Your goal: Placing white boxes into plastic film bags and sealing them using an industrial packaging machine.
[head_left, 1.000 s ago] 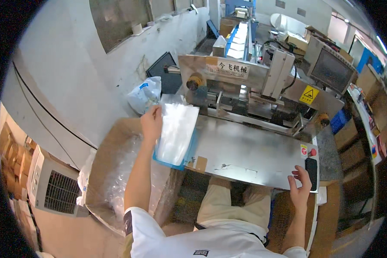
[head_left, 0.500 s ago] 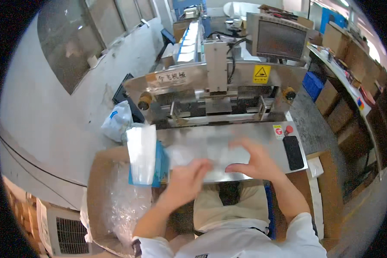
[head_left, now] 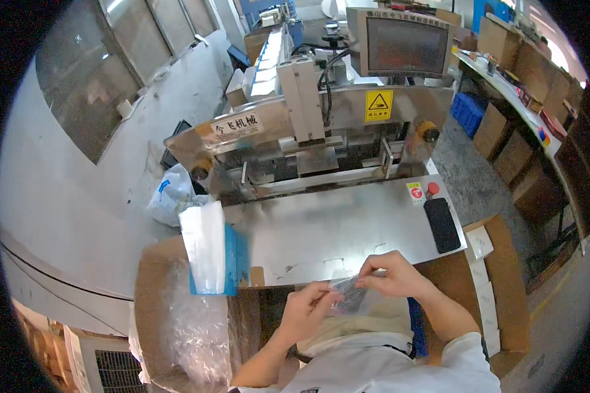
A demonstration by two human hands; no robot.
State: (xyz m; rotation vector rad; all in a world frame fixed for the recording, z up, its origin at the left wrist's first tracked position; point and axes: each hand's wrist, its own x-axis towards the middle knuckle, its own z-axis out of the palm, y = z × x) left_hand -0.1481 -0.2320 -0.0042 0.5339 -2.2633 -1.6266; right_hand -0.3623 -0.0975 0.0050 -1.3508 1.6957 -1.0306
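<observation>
Pinching a clear bag (head_left: 351, 296) between them, left hand (head_left: 306, 310) and right hand (head_left: 391, 275) close on its opposite ends, its length running hand to hand.

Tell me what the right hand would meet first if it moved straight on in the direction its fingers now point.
The right hand points left, toward the left hand. Both pinch the small clear plastic bag with dark parts inside, so it would press the bag's middle first, then probably the left hand's fingers; depth is unclear.
</observation>
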